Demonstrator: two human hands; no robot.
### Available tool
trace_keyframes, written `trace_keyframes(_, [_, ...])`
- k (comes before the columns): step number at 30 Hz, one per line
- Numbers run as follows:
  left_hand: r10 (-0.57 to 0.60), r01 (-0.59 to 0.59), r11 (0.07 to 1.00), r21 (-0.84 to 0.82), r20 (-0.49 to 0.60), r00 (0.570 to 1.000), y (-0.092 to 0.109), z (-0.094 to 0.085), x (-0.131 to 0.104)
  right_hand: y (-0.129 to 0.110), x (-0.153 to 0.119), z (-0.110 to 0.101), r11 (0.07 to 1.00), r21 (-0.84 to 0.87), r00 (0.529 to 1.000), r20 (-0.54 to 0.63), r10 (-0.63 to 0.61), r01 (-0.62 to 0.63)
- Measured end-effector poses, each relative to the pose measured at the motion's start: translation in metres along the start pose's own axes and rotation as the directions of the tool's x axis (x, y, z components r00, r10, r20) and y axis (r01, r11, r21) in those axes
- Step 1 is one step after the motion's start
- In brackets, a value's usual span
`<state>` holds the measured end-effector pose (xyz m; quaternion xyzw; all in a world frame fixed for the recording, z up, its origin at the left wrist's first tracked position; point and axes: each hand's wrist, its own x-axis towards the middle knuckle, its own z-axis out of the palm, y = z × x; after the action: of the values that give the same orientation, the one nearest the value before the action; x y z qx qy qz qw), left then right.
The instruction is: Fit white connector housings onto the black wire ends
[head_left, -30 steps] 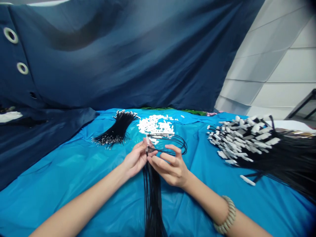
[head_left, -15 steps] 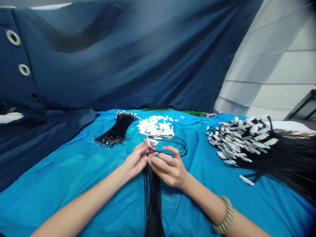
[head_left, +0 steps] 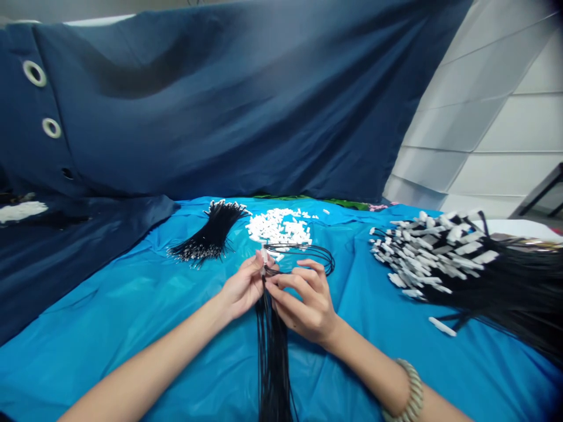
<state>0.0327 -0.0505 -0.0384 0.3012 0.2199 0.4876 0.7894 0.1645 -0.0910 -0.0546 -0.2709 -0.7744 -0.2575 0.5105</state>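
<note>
My left hand (head_left: 244, 288) pinches a small white plastic connector (head_left: 264, 256), held upright between thumb and fingers. Thin black wires (head_left: 328, 258) loop out from the connector to the right, above my right hand (head_left: 308, 302). That hand is closed, its fingertips meeting at a black wire just below the connector; the exact contact is partly hidden. Beneath both hands a long bundle of black wires (head_left: 273, 363) hangs down toward the bottom edge.
White connector housings (head_left: 281, 225) lie in a loose pile behind the hands. Left of it is a bundle of short black wires (head_left: 206, 234). On the right, a large heap of black wires (head_left: 497, 287) has white ends. Blue sheeting (head_left: 167, 310) covers the table; a dark curtain (head_left: 229, 105) hangs behind.
My right hand has shifted slightly down and right, its fingers a little more curled. The left hand keeps its hold on the connector. The whole view has moved slightly.
</note>
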Motion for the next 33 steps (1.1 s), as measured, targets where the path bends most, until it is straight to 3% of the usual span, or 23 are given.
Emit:
trace_keyframes(11, [0.035, -0.035, 0.999, 0.002, 0.006, 0.999, 0.001, -0.002, 0.002, 0.001, 0.002, 0.001, 0.98, 0.16, 0.993, 0.01, 0.116, -0.116])
trace_keyframes(16, [0.062, -0.061, 0.998, 0.02, -0.042, 0.997, 0.003, -0.002, 0.003, -0.003, 0.011, -0.005, 0.863, 0.383, 0.939, 0.037, 0.343, -0.33])
trace_keyframes(19, [0.117, -0.114, 0.993, 0.038, -0.103, 0.988, 0.006, -0.002, 0.005, -0.002, 0.016, -0.009, 0.637, 0.566, 0.824, 0.144, 0.549, -0.524])
trace_keyframes(21, [0.16, -0.156, 0.987, 0.036, -0.135, 0.978, 0.009, -0.003, 0.008, 0.001, 0.018, -0.01, 0.382, 0.691, 0.683, 0.223, 0.695, -0.614])
trace_keyframes(23, [0.193, -0.192, 0.981, 0.025, -0.162, 0.968, 0.011, -0.007, 0.011, 0.006, 0.021, -0.011, 0.12, 0.786, 0.54, 0.297, 0.787, -0.606])
trace_keyframes(26, [0.225, -0.227, 0.974, 0.011, -0.19, 0.956, 0.012, -0.012, 0.014, 0.016, 0.026, -0.014, -0.094, 0.853, 0.422, 0.346, 0.838, -0.513])
trace_keyframes(28, [0.234, -0.237, 0.971, 0.011, -0.2, 0.951, 0.013, -0.014, 0.015, 0.023, 0.029, -0.019, -0.113, 0.867, 0.368, 0.32, 0.873, -0.484])
trace_keyframes(30, [0.239, -0.239, 0.971, 0.022, -0.206, 0.949, 0.012, -0.015, 0.015, 0.031, 0.03, -0.025, -0.053, 0.86, 0.339, 0.256, 0.905, -0.507])
trace_keyframes(32, [0.245, -0.238, 0.97, 0.055, -0.199, 0.949, 0.011, -0.015, 0.015, 0.036, 0.029, -0.031, 0.085, 0.806, 0.372, 0.174, 0.912, -0.586])
trace_keyframes(33, [0.246, -0.235, 0.969, 0.079, -0.19, 0.95, 0.01, -0.015, 0.014, 0.037, 0.028, -0.033, 0.187, 0.741, 0.419, 0.138, 0.897, -0.644])
